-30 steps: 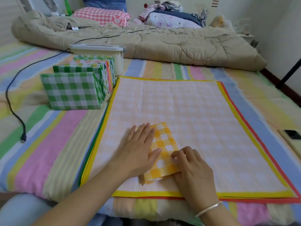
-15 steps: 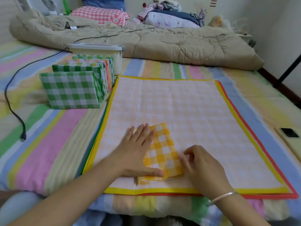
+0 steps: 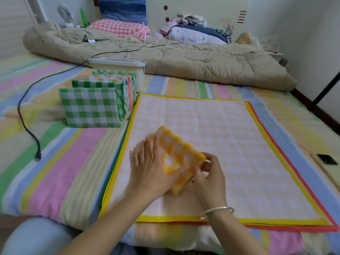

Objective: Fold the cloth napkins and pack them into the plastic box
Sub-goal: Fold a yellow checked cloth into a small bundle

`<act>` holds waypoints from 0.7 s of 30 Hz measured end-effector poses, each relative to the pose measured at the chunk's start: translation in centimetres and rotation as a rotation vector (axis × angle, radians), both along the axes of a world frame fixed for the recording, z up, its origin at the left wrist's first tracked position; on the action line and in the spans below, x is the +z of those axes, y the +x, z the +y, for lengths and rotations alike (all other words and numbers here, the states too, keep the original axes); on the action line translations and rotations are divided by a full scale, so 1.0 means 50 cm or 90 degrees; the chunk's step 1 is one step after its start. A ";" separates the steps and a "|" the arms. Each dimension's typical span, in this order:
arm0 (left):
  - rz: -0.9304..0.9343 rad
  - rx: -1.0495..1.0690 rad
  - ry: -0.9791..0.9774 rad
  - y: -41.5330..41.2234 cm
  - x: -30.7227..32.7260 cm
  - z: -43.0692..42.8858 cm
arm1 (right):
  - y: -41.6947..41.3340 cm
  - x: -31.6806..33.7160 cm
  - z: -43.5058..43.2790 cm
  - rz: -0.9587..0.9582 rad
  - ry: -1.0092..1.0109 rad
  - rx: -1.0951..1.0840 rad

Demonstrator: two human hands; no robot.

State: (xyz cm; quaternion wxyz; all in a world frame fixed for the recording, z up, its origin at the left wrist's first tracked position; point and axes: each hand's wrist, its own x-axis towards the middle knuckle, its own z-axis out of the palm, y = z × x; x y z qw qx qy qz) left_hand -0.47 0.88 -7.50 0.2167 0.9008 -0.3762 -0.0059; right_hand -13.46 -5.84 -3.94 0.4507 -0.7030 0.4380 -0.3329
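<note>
Bed: the striped bed [image 3: 55, 162] is soft ground under everything. A press from above sinks in, so creases may set crooked.
Spread napkin: the pale-check spread napkin [image 3: 230, 144] with a yellow hem lies flat on more sheets (a red hem shows beneath). Dragging the bundle across it could ruck the top sheet and pull the pile askew.
Folded row: the green-check folded row [image 3: 90, 107] stands on edge left of the pile, its far end just beside the box. Nothing props the near end, so a knock from a passing forearm would likely topple it.
Plastic box: the white plastic box [image 3: 117, 63] sits beyond the row, lid apparently on. I can see nothing packed, and it needs opening first.
Yellow napkin: the yellow napkin [image 3: 176, 153], folded small, lies askew on the near-left part of the spread napkin. Its layers are thick and may spring open if released unevenly.
Left hand: the left hand [image 3: 149, 173] is flat with fingers straight, pressing the bundle's left side.
Right hand: the right hand [image 3: 209, 173] has its fingers curled, pinching the bundle's right edge. If the pinch catches only the upper layers, the fold will fan out on lifting.
Cable, phone: the cable [image 3: 27, 129] lies to the left and the phone [image 3: 325, 159] far right. Both are well apart from the work and pose little risk.
</note>
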 end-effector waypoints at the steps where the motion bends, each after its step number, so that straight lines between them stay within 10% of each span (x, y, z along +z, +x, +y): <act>1: 0.027 0.009 -0.064 0.005 0.005 0.001 | 0.013 0.004 -0.006 -0.015 -0.011 -0.004; 7: -0.039 0.130 -0.380 0.103 0.042 0.045 | 0.129 0.065 -0.021 -0.034 -0.086 0.071; 21: 0.033 0.354 -0.439 0.408 0.052 0.184 | 0.506 0.100 0.094 -0.019 -0.111 0.198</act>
